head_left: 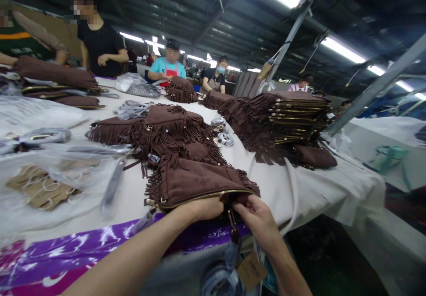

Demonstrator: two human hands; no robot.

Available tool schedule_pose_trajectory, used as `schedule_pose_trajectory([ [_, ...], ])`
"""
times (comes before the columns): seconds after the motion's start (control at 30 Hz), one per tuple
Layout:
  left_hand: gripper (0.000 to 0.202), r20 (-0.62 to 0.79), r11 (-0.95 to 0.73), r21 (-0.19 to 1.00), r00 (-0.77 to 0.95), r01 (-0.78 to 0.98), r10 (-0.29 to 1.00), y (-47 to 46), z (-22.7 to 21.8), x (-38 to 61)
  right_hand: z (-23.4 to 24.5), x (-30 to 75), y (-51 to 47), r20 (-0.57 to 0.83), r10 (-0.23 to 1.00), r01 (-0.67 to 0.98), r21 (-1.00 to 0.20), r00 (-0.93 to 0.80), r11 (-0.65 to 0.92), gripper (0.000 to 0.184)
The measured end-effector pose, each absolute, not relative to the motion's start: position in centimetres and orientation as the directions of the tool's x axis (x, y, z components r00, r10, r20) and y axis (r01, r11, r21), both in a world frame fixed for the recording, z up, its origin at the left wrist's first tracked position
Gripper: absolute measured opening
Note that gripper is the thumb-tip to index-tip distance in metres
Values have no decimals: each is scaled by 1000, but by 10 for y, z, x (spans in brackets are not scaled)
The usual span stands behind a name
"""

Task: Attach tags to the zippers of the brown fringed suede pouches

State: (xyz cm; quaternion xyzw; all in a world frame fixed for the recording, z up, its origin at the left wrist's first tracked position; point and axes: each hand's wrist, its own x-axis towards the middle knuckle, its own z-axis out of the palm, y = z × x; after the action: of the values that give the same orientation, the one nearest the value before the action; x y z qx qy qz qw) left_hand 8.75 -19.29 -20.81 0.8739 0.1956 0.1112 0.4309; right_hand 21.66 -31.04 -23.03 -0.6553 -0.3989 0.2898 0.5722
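A brown fringed handbag (199,178) lies on the table's near edge, its gold zipper (196,197) facing me and unzipped. My left hand (208,207) reaches into the mouth of the bag, so its fingers are hidden. On the right of the opening, my right hand (254,216) grips the bag's edge between thumb and fingers. A strap with a metal clasp (232,218) hangs from the opening between my hands. Below it dangle a wrapped coil of strap (221,280) and a brown paper tag (252,270).
Fringed bags (173,120) lie heaped behind, with a tall stack of zippered bags (299,114) at right. Paper tags (40,185) in clear plastic sit at left. Purple plastic (83,249) lines the near edge. Several co-workers (100,43) stand across the table; a metal post (376,85) rises at right.
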Motion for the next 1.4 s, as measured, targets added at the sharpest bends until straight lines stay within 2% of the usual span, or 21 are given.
schedule_pose_trajectory([
  [0.1,19,-19,-499,834,917,234,397,-191,-191,74,-215,213,-320,-128,910,-93,-991,394,-99,37],
  [0.2,9,-65,-207,964,905,165,420,-192,-182,71,-208,213,-327,-244,928,-310,-938,283,-152,40],
  [0.3,14,-126,171,983,917,64,379,-195,-184,74,-208,215,-330,-231,928,-470,-880,291,-72,36],
  [0.4,14,-126,391,920,941,-8,315,-194,-189,77,-209,216,-331,-161,923,-543,-837,349,60,35],
  [0.5,14,-128,496,867,948,-35,290,-191,-191,76,-212,213,-328,-59,917,-465,-873,395,145,35],
  [0.63,21,-85,483,873,956,-65,282,-190,-191,74,-217,208,-319,95,863,-212,-951,496,226,22],
  [0.77,25,-85,469,880,950,-70,301,-192,-195,76,-217,207,-315,155,838,-54,-975,523,214,25],
  [0.97,29,-122,466,883,927,-63,355,-197,-202,81,-218,207,-319,171,814,36,-983,555,182,31],
  [1.1,22,-102,406,912,922,-64,374,-201,-201,82,-225,205,-318,203,788,67,-977,582,202,29],
  [1.23,21,-76,342,937,915,-69,395,-204,-197,82,-225,204,-315,252,790,129,-967,558,218,27],
  [1.4,28,-56,364,927,920,-97,388,-205,-199,84,-223,204,-317,255,820,155,-967,513,204,27],
])
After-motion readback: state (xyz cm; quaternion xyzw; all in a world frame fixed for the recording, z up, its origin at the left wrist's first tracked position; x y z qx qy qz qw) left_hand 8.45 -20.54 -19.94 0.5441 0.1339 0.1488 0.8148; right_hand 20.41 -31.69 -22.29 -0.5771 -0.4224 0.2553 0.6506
